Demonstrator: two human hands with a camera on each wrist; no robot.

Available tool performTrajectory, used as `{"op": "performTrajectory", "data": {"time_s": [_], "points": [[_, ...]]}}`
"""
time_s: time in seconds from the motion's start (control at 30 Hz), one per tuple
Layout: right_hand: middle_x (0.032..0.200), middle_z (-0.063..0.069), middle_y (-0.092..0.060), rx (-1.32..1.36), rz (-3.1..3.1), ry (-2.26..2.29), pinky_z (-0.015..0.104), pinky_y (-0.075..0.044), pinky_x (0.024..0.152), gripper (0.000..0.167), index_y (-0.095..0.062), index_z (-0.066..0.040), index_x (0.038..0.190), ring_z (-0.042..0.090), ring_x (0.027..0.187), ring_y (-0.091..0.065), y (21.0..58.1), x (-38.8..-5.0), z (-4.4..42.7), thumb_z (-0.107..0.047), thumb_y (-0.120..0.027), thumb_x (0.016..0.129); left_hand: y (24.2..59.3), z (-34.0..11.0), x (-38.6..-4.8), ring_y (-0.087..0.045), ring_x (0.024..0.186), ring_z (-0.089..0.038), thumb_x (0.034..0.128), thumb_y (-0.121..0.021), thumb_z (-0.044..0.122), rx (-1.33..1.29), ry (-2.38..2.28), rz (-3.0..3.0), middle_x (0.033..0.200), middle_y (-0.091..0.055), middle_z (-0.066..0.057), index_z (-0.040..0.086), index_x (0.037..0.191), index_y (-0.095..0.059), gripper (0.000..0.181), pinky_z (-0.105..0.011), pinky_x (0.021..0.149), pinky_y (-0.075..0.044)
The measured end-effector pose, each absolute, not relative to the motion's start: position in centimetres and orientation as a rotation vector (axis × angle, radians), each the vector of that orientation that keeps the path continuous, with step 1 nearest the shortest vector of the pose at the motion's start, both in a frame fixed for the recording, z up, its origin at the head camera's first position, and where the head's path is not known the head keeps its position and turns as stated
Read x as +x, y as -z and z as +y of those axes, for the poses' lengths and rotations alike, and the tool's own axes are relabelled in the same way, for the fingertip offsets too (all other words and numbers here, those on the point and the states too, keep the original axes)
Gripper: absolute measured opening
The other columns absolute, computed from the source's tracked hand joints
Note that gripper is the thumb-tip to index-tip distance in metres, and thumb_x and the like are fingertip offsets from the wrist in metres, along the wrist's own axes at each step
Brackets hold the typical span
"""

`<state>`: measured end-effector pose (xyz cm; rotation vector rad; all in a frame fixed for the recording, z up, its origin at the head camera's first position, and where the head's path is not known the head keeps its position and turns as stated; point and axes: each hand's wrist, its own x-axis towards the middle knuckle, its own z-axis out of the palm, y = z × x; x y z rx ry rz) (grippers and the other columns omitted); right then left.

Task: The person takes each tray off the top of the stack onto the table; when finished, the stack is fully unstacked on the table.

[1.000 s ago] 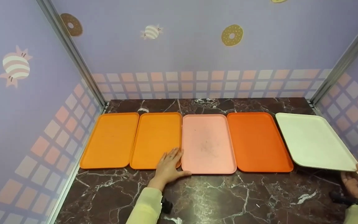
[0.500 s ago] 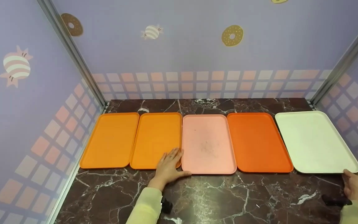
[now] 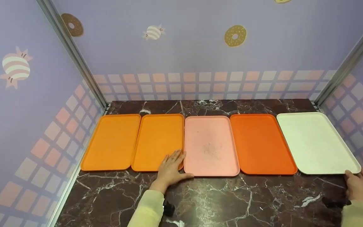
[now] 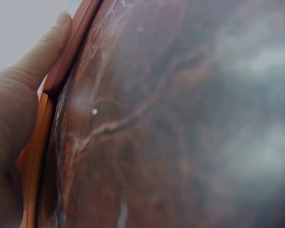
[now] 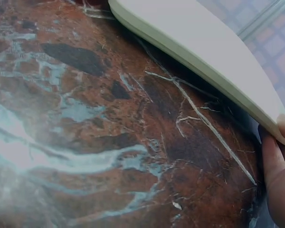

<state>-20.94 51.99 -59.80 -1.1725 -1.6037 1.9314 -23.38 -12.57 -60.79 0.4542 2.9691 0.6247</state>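
Observation:
In the head view, my left hand (image 3: 170, 171) rests with fingers spread over the near edges of the second yellow-orange tray (image 3: 159, 138) and the pink tray (image 3: 211, 135). Its thumb lies along the pink tray's near rim, also seen in the left wrist view. At the far right, my right hand (image 3: 360, 185) pinches the near right corner of a white tray (image 3: 318, 142). The right wrist view shows the thumb on top of that corner and fingers (image 5: 271, 154) below it. The white tray's left edge lies against the red-orange tray (image 3: 262, 142).
Another yellow-orange tray (image 3: 112, 142) ends the row at the left. All the trays lie side by side on a dark marbled table (image 3: 213, 201). Patterned purple walls (image 3: 187, 53) enclose the table at the back and both sides, with metal posts at the corners.
The white tray's raised, skewed near right side has come down, and the tray has shifted slightly left against the red-orange tray. My right hand moved with it. My left hand has stayed still.

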Motion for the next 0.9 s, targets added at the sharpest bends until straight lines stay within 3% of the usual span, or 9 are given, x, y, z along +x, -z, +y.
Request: {"op": "performTrajectory", "data": {"time_s": [0.1, 0.17, 0.27, 0.4, 0.67, 0.9], "points": [[0.170, -0.002, -0.021, -1.187, -1.687, -1.874, 0.002, -0.043, 0.099, 0.073, -0.019, -0.017, 0.165, 0.004, 0.154, -0.027, 59.8, -21.1, 51.9, -0.006, -0.053, 0.101, 60.8, -12.6, -23.4, -0.023, 0.160, -0.026, 0.0781, -0.070, 0.077, 0.445, -0.623, 2.963, 0.172, -0.026, -0.006, 0.021, 0.164, -0.029, 0.111, -0.053, 0.132, -0.014], [0.170, 0.000, -0.019, -1.199, -1.782, -1.801, 0.008, -0.036, 0.113, 0.073, -0.016, -0.015, 0.165, 0.005, 0.154, -0.025, 59.9, -21.0, 51.8, -0.010, -0.053, 0.102, 60.7, -12.5, -23.3, -0.022, 0.160, -0.026, 0.0783, -0.070, 0.077, 0.442, -0.620, 2.960, 0.172, -0.026, -0.005, 0.021, 0.164, -0.029, 0.110, -0.053, 0.133, -0.013], [0.171, 0.001, -0.015, -1.238, -1.888, -1.724, 0.018, -0.027, 0.124, 0.074, -0.011, -0.014, 0.165, 0.008, 0.157, -0.019, 59.8, -20.9, 51.6, -0.015, -0.051, 0.103, 60.7, -12.5, -23.2, -0.025, 0.160, -0.027, 0.0777, -0.072, 0.075, 0.455, -0.631, 2.965, 0.171, -0.028, -0.006, 0.021, 0.164, -0.031, 0.110, -0.053, 0.132, -0.015], [0.172, 0.001, -0.014, -1.278, -1.946, -1.678, 0.022, -0.025, 0.127, 0.073, -0.012, -0.015, 0.166, 0.012, 0.159, -0.015, 59.9, -20.6, 51.4, -0.020, -0.051, 0.103, 60.6, -12.5, -23.1, -0.026, 0.159, -0.027, 0.0774, -0.073, 0.074, 0.464, -0.649, 2.972, 0.171, -0.029, -0.007, 0.020, 0.163, -0.032, 0.109, -0.053, 0.132, -0.015], [0.170, 0.005, -0.024, -1.290, -1.945, -1.563, 0.023, -0.031, 0.126, 0.070, -0.023, -0.014, 0.165, 0.014, 0.156, -0.027, 60.5, -20.5, 50.7, -0.022, -0.054, 0.102, 60.7, -12.6, -23.1, -0.026, 0.159, -0.028, 0.0777, -0.073, 0.074, 0.475, -0.633, 2.976, 0.171, -0.029, -0.008, 0.020, 0.163, -0.032, 0.110, -0.054, 0.132, -0.016], [0.170, 0.006, -0.025, -1.297, -1.941, -1.531, 0.022, -0.030, 0.126, 0.070, -0.022, -0.013, 0.165, 0.015, 0.156, -0.028, 60.3, -20.8, 50.1, -0.022, -0.053, 0.103, 60.8, -12.7, -23.3, -0.024, 0.160, -0.028, 0.0780, -0.069, 0.077, 0.459, -0.644, 2.964, 0.172, -0.027, -0.007, 0.020, 0.164, -0.029, 0.111, -0.055, 0.132, -0.015]]}}
